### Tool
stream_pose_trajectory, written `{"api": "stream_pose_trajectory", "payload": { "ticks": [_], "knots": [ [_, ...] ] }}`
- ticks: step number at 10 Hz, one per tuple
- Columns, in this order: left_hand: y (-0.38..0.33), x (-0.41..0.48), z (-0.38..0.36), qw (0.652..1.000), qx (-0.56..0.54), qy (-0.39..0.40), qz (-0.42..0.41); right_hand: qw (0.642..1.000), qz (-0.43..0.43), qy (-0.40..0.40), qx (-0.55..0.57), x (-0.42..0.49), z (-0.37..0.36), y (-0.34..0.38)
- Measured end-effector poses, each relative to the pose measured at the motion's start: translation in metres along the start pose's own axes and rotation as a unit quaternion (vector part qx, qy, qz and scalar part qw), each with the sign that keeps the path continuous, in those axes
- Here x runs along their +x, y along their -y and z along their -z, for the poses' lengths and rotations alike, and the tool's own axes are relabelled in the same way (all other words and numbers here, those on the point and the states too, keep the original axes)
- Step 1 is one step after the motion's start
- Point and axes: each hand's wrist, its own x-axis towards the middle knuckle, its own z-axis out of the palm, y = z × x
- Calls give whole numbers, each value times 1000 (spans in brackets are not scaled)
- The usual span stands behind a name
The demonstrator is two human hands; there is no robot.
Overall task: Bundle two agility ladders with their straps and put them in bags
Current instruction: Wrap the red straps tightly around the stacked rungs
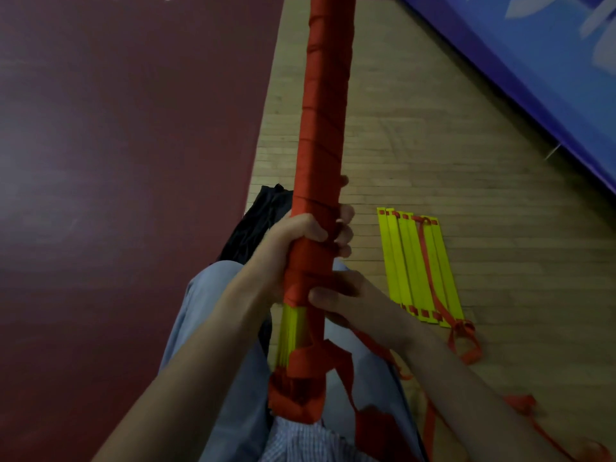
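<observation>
The first ladder [321, 168], held upright over the lap, looks nearly bundled: its red strap [346, 365] covers all but a short yellow stretch, the end hanging loose. The second ladder [413, 261] lies unwrapped on the floor [433, 145], and the black bag [253, 225] waits beyond. Both hands clasp the bundle, the left hand [296, 238] above and the right hand [343, 295] just below.

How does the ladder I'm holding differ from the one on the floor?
The held ladder is wound tight in red strap; on the floor ladder the strap lies loose over bare rungs. The held ladder stands upright in the left hand and right hand; the floor ladder lies flat, rungs side by side. Both have yellow rungs and red straps.
</observation>
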Motion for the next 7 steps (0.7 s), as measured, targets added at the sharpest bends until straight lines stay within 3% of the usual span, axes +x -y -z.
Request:
{"api": "stream_pose_trajectory", "payload": {
  "ticks": [1, 2, 3, 4, 5, 6, 7],
  "knots": [
    [-8, 0, 10, 994, 66, 27, -83, 997, 14, -75, 17, 8, 1, -3],
    [-5, 5, 10, 991, 92, -27, -93, 991, 20, -130, -27, 13, 4, -10],
    [3, 4, 1, 979, 109, -132, -108, 993, 4, -104, -54, 12, 3, -7],
    [11, 2, 3, 979, 71, -158, -108, 996, -51, -53, -41, 11, 7, 2],
    [15, 0, 9, 986, 24, -133, -98, 996, -93, 11, -7, 7, 14, 0],
    [21, 4, 14, 991, -68, -52, -100, 990, -89, 71, 86, 3, 10, -8],
    [19, 4, 15, 984, -115, 22, -135, 988, -69, 61, 122, 6, 3, -16]
  ]
}}
